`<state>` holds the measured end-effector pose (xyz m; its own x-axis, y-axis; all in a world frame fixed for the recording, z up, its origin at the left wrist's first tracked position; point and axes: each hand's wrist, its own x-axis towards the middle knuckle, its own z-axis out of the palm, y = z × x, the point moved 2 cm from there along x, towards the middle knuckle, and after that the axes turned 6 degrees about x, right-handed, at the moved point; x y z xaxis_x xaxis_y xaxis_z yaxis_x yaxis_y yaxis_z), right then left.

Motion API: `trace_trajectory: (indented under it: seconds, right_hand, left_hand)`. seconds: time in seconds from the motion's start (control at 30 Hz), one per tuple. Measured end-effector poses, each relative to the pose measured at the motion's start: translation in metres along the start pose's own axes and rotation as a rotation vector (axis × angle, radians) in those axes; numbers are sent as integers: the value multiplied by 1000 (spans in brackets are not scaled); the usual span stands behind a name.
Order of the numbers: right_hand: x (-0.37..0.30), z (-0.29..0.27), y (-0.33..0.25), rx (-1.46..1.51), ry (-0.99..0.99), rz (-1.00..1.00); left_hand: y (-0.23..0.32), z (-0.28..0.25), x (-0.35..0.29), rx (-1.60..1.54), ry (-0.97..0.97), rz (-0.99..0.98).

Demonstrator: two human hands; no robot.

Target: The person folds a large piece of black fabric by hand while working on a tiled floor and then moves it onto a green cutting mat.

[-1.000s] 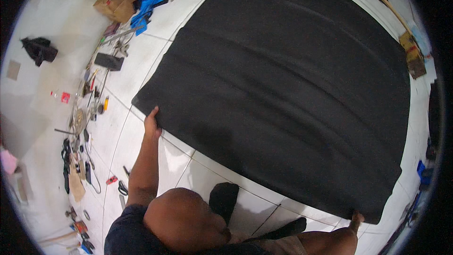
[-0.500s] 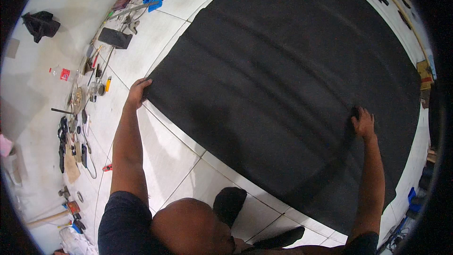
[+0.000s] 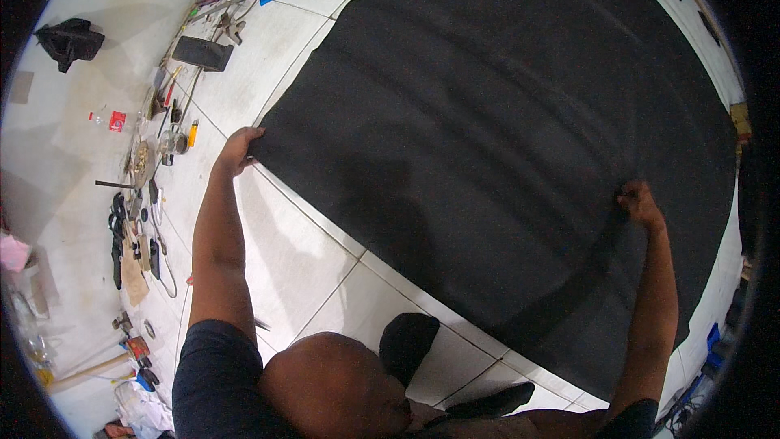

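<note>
Left hand grips a black sheet at its corner, right hand curled over it (pinching or not, cannot tell).

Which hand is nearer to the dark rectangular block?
Left: the left hand is at the left corner of the black sheet, below the block in view; the right hand is far across the sheet from it.

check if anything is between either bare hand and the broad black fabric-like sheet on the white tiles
Nothing visible: the left hand is at the left corner of the broad black fabric-like sheet, the right hand over its right side, contact unclear.
</note>
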<state>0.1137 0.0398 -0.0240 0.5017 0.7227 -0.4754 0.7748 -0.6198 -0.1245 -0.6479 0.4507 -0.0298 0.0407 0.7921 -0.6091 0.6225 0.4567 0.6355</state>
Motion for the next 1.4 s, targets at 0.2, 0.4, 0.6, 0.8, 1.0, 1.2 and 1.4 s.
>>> trace_trajectory:
  seconds: [0.2,0.4,0.6,0.8,1.0,1.2,1.4]
  right_hand:
    - [-18,-3,-32,208,-146,-3]
    - [-30,-6,-52,241,-196,26]
    - [-54,-15,-37,247,-155,58]
    - [-169,-16,39,408,-75,115]
    - [-427,79,149,180,-148,400]
    - [-507,226,149,1220,-121,1264]
    - [-466,260,186,2087,986,1005]
  left_hand:
    - [-36,-16,-29,-134,41,-73]
    - [-62,-30,-49,-186,39,-69]
    - [-42,4,-44,-176,206,-22]
    - [-90,-32,-16,-102,355,107]
    - [-67,55,-34,-743,454,101]
    - [-84,160,-152,-924,-257,5]
    - [-92,228,-206,-672,-297,113]
